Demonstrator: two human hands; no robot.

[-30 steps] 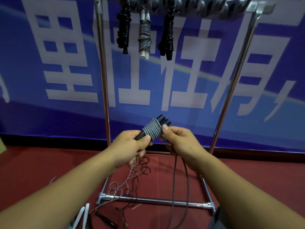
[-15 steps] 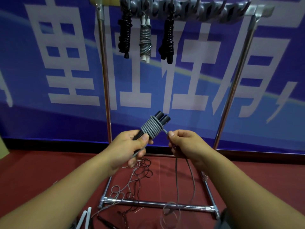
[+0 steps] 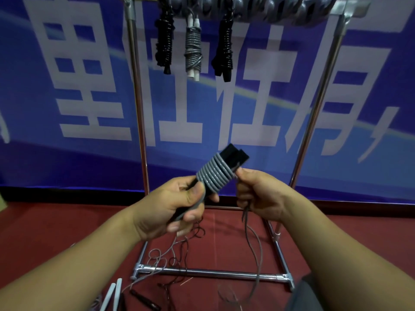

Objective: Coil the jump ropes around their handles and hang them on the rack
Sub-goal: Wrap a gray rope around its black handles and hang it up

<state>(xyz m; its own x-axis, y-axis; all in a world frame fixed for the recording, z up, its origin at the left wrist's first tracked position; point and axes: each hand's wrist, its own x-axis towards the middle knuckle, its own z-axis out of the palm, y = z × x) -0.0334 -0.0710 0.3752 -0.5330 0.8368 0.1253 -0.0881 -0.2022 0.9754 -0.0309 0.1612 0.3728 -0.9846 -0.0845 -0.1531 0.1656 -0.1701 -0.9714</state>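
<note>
My left hand (image 3: pixel 175 209) grips a pair of black jump rope handles (image 3: pixel 235 154) held together, tilted up to the right. Several turns of grey rope (image 3: pixel 214 173) are coiled round them. My right hand (image 3: pixel 260 194) pinches the loose grey rope right beside the coil; the free length (image 3: pixel 256 250) hangs from it to the floor. Three coiled ropes hang from the rack's top bar: a black one (image 3: pixel 165 41), a grey one with white handles (image 3: pixel 193 48) and another black one (image 3: pixel 224 46).
The chrome rack (image 3: pixel 139 104) stands straight ahead, its base bar (image 3: pixel 213 273) on the red floor. Tangled thin ropes (image 3: pixel 179 250), white handles (image 3: pixel 112 295) and a black handle (image 3: pixel 143 298) lie on the floor near its left foot. A blue banner (image 3: pixel 67 153) is behind.
My right hand has carried the rope round the handles again and is back close against the coil. The hanging loop has shortened. The bundle sits slightly higher.
</note>
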